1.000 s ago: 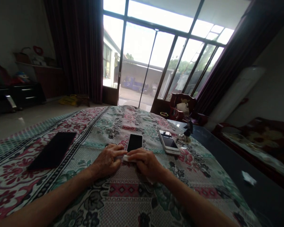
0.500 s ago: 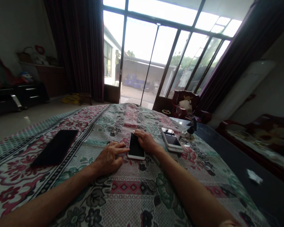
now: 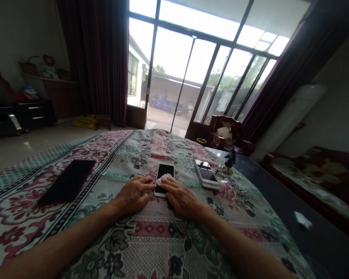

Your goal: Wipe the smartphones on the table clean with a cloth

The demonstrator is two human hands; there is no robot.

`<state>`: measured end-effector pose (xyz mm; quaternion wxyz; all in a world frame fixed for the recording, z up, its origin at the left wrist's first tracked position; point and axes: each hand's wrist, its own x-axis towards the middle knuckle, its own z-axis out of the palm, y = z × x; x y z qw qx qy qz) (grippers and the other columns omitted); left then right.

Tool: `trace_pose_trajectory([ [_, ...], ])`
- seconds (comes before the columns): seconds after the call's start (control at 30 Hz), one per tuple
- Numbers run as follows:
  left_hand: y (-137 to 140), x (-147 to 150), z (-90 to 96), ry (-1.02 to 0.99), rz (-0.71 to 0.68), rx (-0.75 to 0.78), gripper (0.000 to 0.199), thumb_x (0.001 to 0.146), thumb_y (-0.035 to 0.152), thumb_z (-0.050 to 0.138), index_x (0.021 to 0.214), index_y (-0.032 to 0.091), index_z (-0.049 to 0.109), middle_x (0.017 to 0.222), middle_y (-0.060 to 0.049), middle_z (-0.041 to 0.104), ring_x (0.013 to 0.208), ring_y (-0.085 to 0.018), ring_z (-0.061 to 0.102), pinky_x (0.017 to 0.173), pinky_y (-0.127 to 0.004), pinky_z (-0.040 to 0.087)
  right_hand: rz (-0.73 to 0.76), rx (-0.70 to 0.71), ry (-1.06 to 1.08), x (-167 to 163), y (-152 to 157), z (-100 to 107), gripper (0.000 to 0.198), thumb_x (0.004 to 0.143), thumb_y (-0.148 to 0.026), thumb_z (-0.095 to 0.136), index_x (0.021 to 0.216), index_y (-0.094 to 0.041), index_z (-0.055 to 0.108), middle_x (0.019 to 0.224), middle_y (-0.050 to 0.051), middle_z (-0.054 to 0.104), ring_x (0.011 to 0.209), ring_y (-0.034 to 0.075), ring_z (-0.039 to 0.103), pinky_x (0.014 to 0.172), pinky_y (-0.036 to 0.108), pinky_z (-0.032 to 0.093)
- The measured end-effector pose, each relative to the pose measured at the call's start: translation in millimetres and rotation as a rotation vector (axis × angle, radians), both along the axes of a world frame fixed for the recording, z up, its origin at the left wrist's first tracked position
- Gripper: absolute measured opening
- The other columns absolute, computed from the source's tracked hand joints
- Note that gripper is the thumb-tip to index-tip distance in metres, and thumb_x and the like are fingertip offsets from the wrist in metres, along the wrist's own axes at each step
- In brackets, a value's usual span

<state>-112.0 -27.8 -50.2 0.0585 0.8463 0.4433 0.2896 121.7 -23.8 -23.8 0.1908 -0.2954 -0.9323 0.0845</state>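
Note:
A white-framed smartphone (image 3: pixel 166 169) with a dark screen lies face up on the flowered tablecloth (image 3: pixel 151 248). Under the fingers of my right hand (image 3: pixel 184 197) is a crumpled white tissue (image 3: pixel 165 177), pressed on the middle of the screen. My left hand (image 3: pixel 133 193) rests on the cloth, its fingers stretched toward the phone and their tips at its left edge. To the right lie what look like two stacked white phones (image 3: pixel 207 175). A black tablet (image 3: pixel 68 181) lies flat on the left.
Just beyond the stacked phones stands a small dark figurine (image 3: pixel 229 159). Another crumpled white tissue (image 3: pixel 303 220) lies on the dark surface right of the cloth. A carved wooden chair (image 3: pixel 225 131) stands near the glass doors (image 3: pixel 174 81).
My right hand has moved from the phone's far end down toward its near part, with the tissue now showing more. My left hand has stayed nearly still. The view has shifted slightly.

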Motion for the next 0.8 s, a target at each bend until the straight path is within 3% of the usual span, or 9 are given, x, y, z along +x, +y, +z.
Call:
trace_pose_trajectory([
  [0.17, -1.5, 0.1, 1.4, -0.003, -0.001, -0.009, 0.046, 0.072, 0.011, 0.054, 0.111, 0.027, 0.074, 0.123, -0.003, 0.068, 0.112, -0.024, 0.059, 0.104, -0.042, 0.044, 0.054, -0.012, 0.013, 0.7, -29.2, 2.6, 0.048, 0.09, -0.01, 0.041, 0.137, -0.019, 0.051, 0.145, 0.008, 0.05, 0.138, 0.02, 0.039, 0.118, 0.044, 0.03],
  [0.3, -1.5, 0.2, 0.0, -0.026, 0.012, -0.024, 0.045, 0.072, 0.012, 0.055, 0.111, 0.025, 0.074, 0.124, -0.005, 0.068, 0.113, -0.025, 0.058, 0.104, -0.043, 0.043, 0.067, -0.04, 0.023, 5.9, -38.2, -0.9, 0.056, 0.08, -0.003, 0.043, 0.132, -0.02, 0.056, 0.144, 0.007, 0.051, 0.139, 0.021, 0.038, 0.116, 0.045, 0.033],
  [0.4, -1.2, 0.2, -0.5, -0.019, 0.014, -0.024, 0.045, 0.072, 0.012, 0.055, 0.111, 0.025, 0.073, 0.124, -0.004, 0.068, 0.114, -0.025, 0.058, 0.103, -0.043, 0.044, 0.098, -0.069, 0.144, 11.1, -33.3, -3.5, 0.055, 0.077, 0.001, 0.038, 0.12, -0.022, 0.063, 0.132, 0.005, 0.062, 0.13, 0.017, 0.05, 0.11, 0.044, 0.042],
  [0.47, -1.0, 0.2, -0.3, -0.014, 0.011, -0.023, 0.047, 0.072, 0.011, 0.054, 0.112, 0.026, 0.073, 0.123, -0.003, 0.068, 0.113, -0.024, 0.057, 0.102, -0.043, 0.045, 0.095, -0.078, 0.24, 12.8, -22.2, -1.8, 0.053, 0.077, 0.002, 0.036, 0.114, -0.024, 0.065, 0.125, 0.004, 0.066, 0.121, 0.015, 0.058, 0.103, 0.04, 0.048],
  [0.57, -1.1, 0.3, 0.8, -0.01, -0.014, -0.016, 0.048, 0.071, 0.01, 0.052, 0.111, 0.027, 0.073, 0.12, -0.003, 0.069, 0.111, -0.024, 0.057, 0.101, -0.044, 0.045, -0.01, -0.039, 0.303, 8.0, 8.6, 5.5, 0.053, 0.076, 0.001, 0.038, 0.115, -0.023, 0.064, 0.129, 0.005, 0.064, 0.12, 0.016, 0.059, 0.102, 0.04, 0.049],
  [0.8, -1.4, 0.4, 0.0, -0.032, -0.023, 0.005, 0.048, 0.072, 0.01, 0.05, 0.11, 0.028, 0.073, 0.118, -0.003, 0.069, 0.11, -0.024, 0.058, 0.099, -0.046, 0.046, -0.258, 0.024, 0.151, -26.0, 88.3, 7.4, 0.06, 0.071, 0.005, 0.042, 0.122, -0.019, 0.062, 0.131, 0.009, 0.062, 0.122, 0.023, 0.057, 0.105, 0.044, 0.045],
])
